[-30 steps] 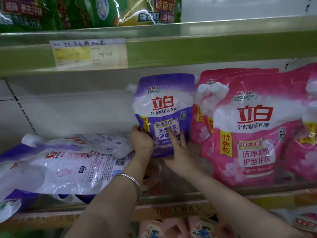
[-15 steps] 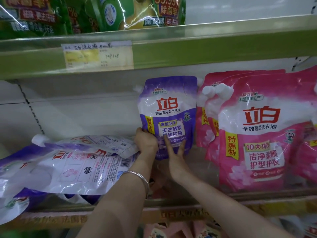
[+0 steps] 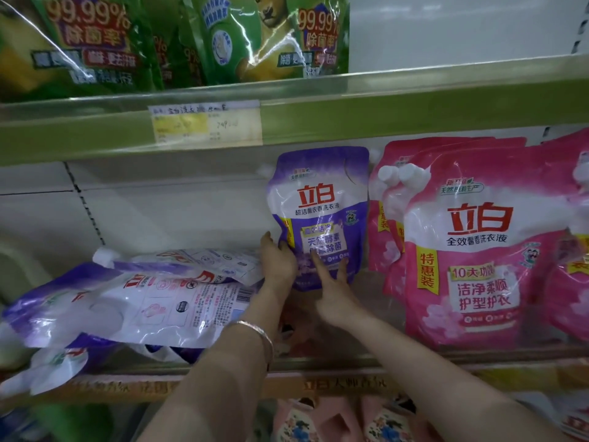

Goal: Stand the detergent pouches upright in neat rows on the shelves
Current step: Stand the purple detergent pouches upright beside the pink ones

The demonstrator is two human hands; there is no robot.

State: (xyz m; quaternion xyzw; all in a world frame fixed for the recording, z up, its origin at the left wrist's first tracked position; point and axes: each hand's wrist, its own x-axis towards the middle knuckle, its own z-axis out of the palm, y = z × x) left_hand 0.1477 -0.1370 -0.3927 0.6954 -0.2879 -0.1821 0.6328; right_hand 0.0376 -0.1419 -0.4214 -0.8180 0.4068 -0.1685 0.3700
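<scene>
A purple detergent pouch [image 3: 322,199] stands upright at the back of the middle shelf, touching the row of upright pink pouches [image 3: 475,250] on its right. My left hand [image 3: 277,260] grips the purple pouch's lower left edge. My right hand [image 3: 331,282] presses straight fingers flat against its lower front. Several more purple pouches [image 3: 127,301] lie flat in a loose pile on the left part of the shelf, back labels facing up.
The shelf's front lip [image 3: 318,365] runs below my wrists. The shelf above, with a price label [image 3: 207,122], carries green pouches [image 3: 95,43]. Pink packs [image 3: 318,419] show on the shelf below. Bare shelf floor lies between the standing purple pouch and the pile.
The purple pouch has stayed upright beside the pink row. Both hands have kept to its lower part, shifting only slightly. My view has tilted up a little.
</scene>
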